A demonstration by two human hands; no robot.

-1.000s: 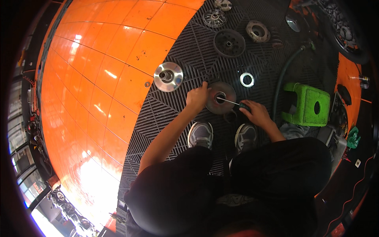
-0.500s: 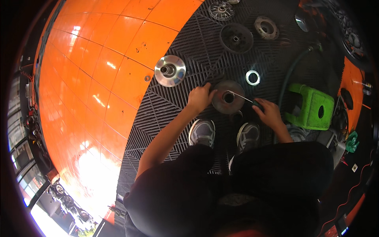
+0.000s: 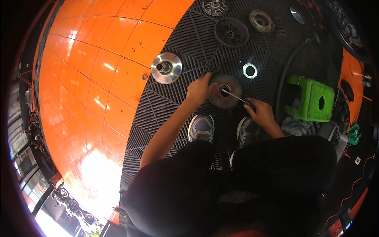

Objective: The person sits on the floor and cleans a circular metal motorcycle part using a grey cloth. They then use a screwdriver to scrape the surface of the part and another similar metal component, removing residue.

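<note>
A dull grey-brown metal disc [image 3: 233,100] with a raised centre hole sits in front of my shoes. My left hand [image 3: 198,90] is closed on its left rim, with the thumb over the top face. In my right hand [image 3: 260,112] is a screwdriver [image 3: 236,95], gripped by its dark green handle. Its thin shaft points left, and the tip is at the disc's centre hole; whether it touches the inside cannot be made out. A bright metal ring [image 3: 250,71] lies just beyond the disc.
Black ribbed matting [image 3: 173,106] meets an orange tiled floor [image 3: 110,75] on the left. A shiny disc with a hub [image 3: 166,68] lies by that edge, near a small ring [image 3: 144,76]. Further off are a dark round plate [image 3: 231,32] and a flange [image 3: 261,21]. A green stool [image 3: 316,100] lies tipped at right.
The screwdriver's tip has moved from the far rim of the centre hole to within the hole's opening. My left hand keeps its hold on the disc. The whole view has shifted slightly.
</note>
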